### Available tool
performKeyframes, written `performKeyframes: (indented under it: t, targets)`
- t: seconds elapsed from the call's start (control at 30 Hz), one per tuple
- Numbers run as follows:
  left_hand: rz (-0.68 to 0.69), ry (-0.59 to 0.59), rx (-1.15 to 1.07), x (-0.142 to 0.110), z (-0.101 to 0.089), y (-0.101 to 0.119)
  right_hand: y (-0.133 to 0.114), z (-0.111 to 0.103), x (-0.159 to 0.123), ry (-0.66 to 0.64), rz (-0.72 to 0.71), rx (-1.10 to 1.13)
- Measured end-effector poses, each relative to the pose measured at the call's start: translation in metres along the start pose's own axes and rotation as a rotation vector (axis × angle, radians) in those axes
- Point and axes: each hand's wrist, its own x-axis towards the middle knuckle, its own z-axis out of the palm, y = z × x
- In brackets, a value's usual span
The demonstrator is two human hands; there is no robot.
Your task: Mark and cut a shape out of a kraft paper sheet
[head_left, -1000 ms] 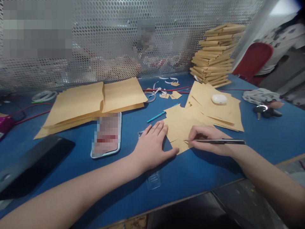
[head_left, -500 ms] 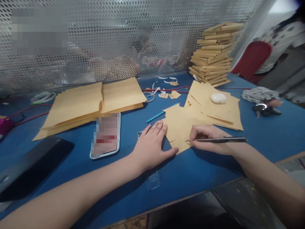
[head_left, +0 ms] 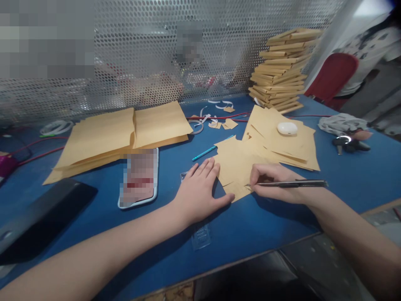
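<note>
Pen [head_left: 290,183]: black, slim, above the bench's front half, right of the middle, tip at the near corner of a brown paper [head_left: 239,161]. Right hand [head_left: 272,182]: thumb and fingers pinched around the pen, just behind the tip. Left hand [head_left: 200,188]: palm down, fingers spread, laid along the paper's left margin, thumb at the near corner.

Possible faults, by judgement: paper slipping or swivelling, from slack pressure under the left hand; tip running off onto the bench [head_left: 351,179], from a stroke carried past the paper's front edge; stray mark on the left thumb, from close quarters with the tip.

Direction of pen: tip toward the bench's left edge, blunt end toward the right edge. Long axis: crosswise, at a slant to the front edge. Contact between tip and paper: too fine to tell.

Nearby: blue pen [head_left: 205,153], just beyond the left fingers; phone [head_left: 140,179], toward the bench's left edge; white case [head_left: 287,128], on a paper pile [head_left: 308,144] farther back.
</note>
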Motion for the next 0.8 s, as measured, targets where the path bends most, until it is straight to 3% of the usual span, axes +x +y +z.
performKeyframes:
  t: [0.23, 0.4, 0.53, 0.8]
  targets:
    - [0.005, 0.004, 0.004, 0.001, 0.0, 0.0, -0.004, 0.002, -0.001, 0.04, 0.011, 0.018]
    - [-0.001, 0.011, 0.009, 0.001, 0.001, -0.001, -0.008, 0.02, -0.006, 0.306, 0.125, 0.146]
    - [0.006, 0.013, 0.005, 0.001, 0.001, 0.0, -0.015, 0.031, -0.005, 0.453, 0.227, 0.066]
    - [0.003, 0.004, -0.003, 0.001, 0.0, 0.0, -0.014, 0.032, -0.009, 0.353, 0.178, -0.019]
